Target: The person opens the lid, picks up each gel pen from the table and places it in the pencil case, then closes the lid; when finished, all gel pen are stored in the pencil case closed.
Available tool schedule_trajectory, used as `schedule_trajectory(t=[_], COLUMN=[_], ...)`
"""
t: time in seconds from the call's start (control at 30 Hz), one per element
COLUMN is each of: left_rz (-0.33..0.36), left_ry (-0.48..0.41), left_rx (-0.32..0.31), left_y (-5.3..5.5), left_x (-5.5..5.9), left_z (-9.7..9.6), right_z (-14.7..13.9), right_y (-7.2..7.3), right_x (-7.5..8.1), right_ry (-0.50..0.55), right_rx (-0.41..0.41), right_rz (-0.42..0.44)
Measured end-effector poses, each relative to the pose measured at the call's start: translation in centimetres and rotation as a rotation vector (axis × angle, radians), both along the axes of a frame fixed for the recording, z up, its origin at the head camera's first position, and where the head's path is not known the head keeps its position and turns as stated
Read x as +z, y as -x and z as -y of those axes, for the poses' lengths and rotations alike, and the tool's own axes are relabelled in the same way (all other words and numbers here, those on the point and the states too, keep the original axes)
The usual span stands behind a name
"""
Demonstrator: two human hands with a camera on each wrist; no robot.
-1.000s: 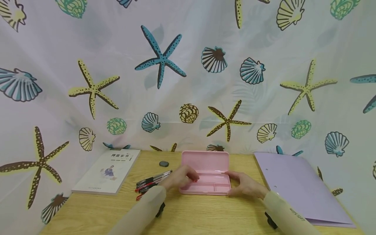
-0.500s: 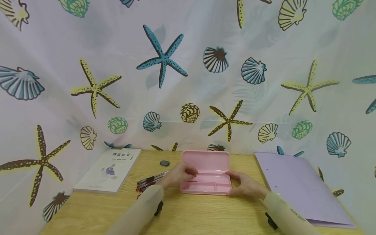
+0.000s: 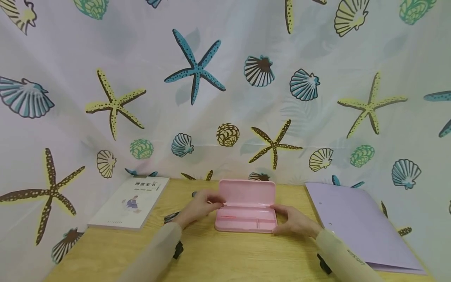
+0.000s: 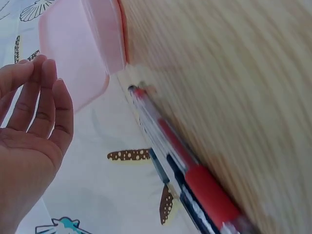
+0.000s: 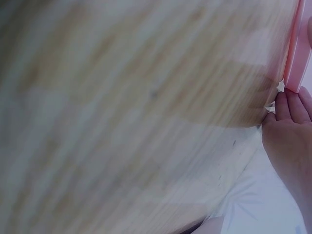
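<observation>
A pink pencil case (image 3: 246, 192) stands with its lid up in the middle of the table. A thin red pen-like item (image 3: 230, 216) lies in its long compartment. My left hand (image 3: 197, 207) is just left of the case, above the pens (image 3: 172, 216), which it mostly covers. In the left wrist view, that hand (image 4: 39, 117) has loosely bent fingers and nothing between them. At the case's right end, my right hand (image 3: 296, 222) holds it, thumb at the front corner and fingers at the back. The right wrist view shows these fingers (image 5: 295, 108) touching the case.
A white book (image 3: 127, 203) lies at the left, and a lilac folder (image 3: 359, 227) lies at the right. A small dark oval object (image 3: 193, 193) is partly hidden behind the left hand. A patterned curtain (image 3: 225, 98) hangs at the table's back edge.
My left hand has let go of the red item inside the pencil case and drawn out to the left, over the pens. The right hand keeps its place at the case's end.
</observation>
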State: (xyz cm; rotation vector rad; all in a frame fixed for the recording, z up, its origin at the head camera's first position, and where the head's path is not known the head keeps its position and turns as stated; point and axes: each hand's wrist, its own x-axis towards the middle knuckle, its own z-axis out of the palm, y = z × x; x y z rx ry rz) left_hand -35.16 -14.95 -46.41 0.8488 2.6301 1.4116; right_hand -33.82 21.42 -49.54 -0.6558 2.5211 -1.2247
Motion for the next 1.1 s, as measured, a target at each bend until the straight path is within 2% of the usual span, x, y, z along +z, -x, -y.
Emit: schedule_trajectory(t=[0.2, 0.5, 0.73, 0.93, 1.1], left_rz=[-0.044, -0.054, -0.059, -0.031, 0.038], left_ry=[0.033, 0.134, 0.187, 0.241, 0.277], left_rx=[-0.003, 0.084, 0.073, 0.059, 0.049], left_y=[-0.5, -1.5, -2.0, -2.2, -2.7], left_x=[0.0, 0.5, 0.4, -0.2, -0.3], left_z=[2.4, 4.7, 6.2, 7.6, 8.5], right_z=[0.2, 0.2, 0.1, 0.2, 0.1], right_y=[0.1, 0.2, 0.1, -0.2, -0.2], right_x=[0.0, -0.1, -0.1, 0.1, -0.1], right_ry=[0.002, 0.034, 0.013, 0.010, 0.005], right_rx=[-0.011, -0.013, -0.008, -0.009, -0.011], right_rz=[0.017, 0.047, 0.018, 0.014, 0.008])
